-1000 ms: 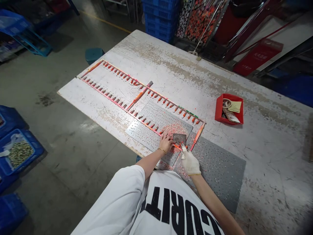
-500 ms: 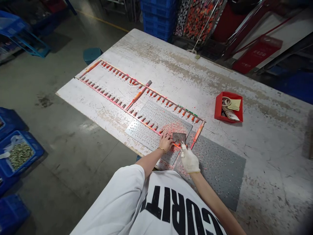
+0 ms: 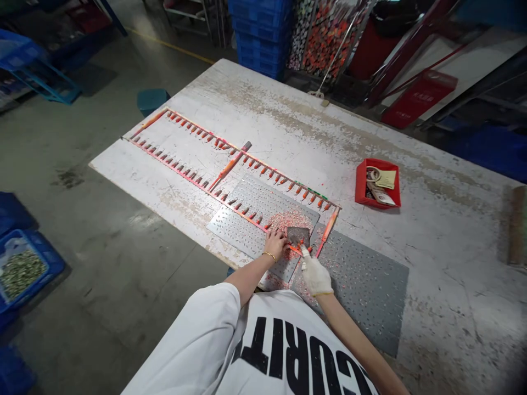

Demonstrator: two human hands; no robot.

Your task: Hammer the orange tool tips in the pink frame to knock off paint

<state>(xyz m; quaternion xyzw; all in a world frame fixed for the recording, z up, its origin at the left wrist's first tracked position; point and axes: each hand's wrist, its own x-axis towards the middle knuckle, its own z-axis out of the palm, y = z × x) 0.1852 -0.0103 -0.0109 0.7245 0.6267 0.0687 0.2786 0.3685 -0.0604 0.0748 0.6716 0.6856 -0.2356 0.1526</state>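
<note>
The white knit glove (image 3: 315, 277) is standing out beside a dark grey scraper blade (image 3: 298, 236), while orange-tipped pieces (image 3: 263, 167) are lining a pink-stained strip. A perforated grey sheet (image 3: 362, 285) is showing pink and white flecks. Black block letters are crossing the white T-shirt (image 3: 280, 351), and a red tray (image 3: 377, 184) is brightening the mottled white table (image 3: 453, 285).

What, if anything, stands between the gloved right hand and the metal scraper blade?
Nothing visible does: the fingertips of the gloved right hand reach the near edge of the metal scraper blade, right where the pink strip passes.
</note>
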